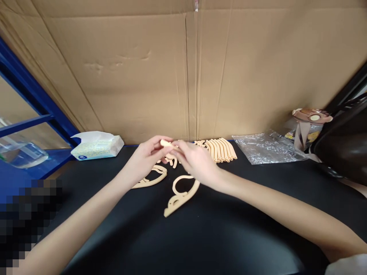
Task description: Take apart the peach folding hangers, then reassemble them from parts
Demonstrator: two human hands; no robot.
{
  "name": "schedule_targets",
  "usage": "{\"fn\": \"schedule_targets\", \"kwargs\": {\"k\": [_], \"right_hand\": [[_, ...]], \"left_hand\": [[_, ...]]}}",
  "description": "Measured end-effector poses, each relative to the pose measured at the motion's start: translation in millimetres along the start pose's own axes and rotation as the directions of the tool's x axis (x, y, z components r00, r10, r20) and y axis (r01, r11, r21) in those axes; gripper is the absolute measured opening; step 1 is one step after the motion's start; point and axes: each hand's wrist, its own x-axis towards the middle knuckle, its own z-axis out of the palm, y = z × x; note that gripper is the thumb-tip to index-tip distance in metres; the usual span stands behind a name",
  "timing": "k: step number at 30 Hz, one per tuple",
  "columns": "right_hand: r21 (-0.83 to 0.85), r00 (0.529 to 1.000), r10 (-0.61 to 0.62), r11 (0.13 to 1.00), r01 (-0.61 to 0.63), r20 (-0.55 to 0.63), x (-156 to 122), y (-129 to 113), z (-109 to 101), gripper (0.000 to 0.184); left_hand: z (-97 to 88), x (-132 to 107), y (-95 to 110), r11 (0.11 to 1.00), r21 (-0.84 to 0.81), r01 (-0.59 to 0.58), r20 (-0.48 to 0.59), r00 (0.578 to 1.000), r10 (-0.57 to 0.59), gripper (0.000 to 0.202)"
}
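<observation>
Both hands meet above the middle of the black table. Between their fingertips is a small beige plastic hanger part [166, 143], mostly covered by the fingers. My left hand [151, 151] pinches it from the left, and my right hand [197, 158] grips it from the right. Below the right hand lies a folding hanger [181, 201] with a curved hook, its upper end hidden by that hand. Another beige hanger [155, 182] rests under the left wrist. Just behind the hands are loose curved hanger pieces [173, 162], partly hidden.
A row of several beige hanger arms [220, 150] lies at the back right, beside a clear plastic bag [258, 147]. Farther right stand a bottle [309, 126] with a strap and a dark bag [344, 145]. A tissue pack [97, 147] sits back left, before the cardboard wall [129, 84].
</observation>
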Motion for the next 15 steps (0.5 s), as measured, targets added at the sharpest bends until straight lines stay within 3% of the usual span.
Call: {"fn": "schedule_targets", "kwargs": {"k": [3,6,9,12,15], "right_hand": [[-0.190,0.999,-0.032,0.981,0.028,-0.016,10,12,-25,0.028],[-0.429,0.996,-0.086,0.900,0.077,-0.003,16,26,-42,0.025],[-0.550,0.997,-0.053,0.831,0.078,0.061,17,38,-43,0.034],[-0.519,0.984,0.088,0.855,0.005,0.155,17,44,-32,0.031],[-0.486,0.970,0.178,0.871,-0.076,0.167,16,48,-19,0.029]], "left_hand": [[13.9,21,10,0.989,-0.146,-0.022,-0.062,0.998,0.013,0.031],[17.9,39,13,0.982,-0.188,0.003,-0.090,0.996,-0.020,0.035],[23.8,50,16,0.999,0.050,-0.014,-0.193,0.981,0.023,0.039],[33.9,55,13,0.914,0.399,-0.075,-0.249,0.950,0.187,0.040],[43.5,57,1,0.857,0.507,-0.094,-0.243,0.938,0.247,0.038]]}}
